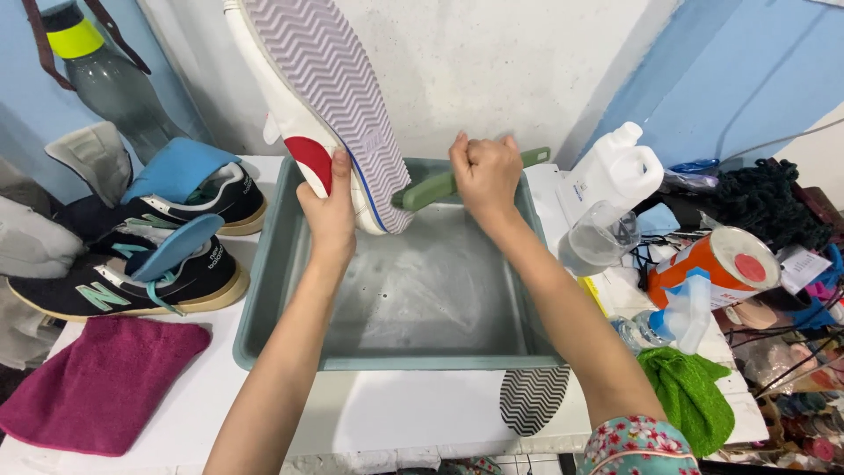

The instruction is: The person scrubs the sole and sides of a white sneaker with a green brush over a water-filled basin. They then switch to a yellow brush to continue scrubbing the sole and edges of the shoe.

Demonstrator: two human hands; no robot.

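My left hand [330,211] grips a white sneaker [321,97] with red and blue patches, held upright with its zigzag sole facing me. Its lower end rests inside a grey-green plastic tub [264,290] that holds a little soapy water. My right hand [483,171] is closed around a green-handled brush [431,189], whose head presses against the lower end of the sole.
Two black sneakers [132,264] with blue insoles sit at the left, a magenta cloth [97,383] in front of them. A second zigzag sole [534,400] lies below the tub. At the right stand a white jug [615,171], an orange can [712,264], a spray bottle [681,317] and a green cloth [690,391].
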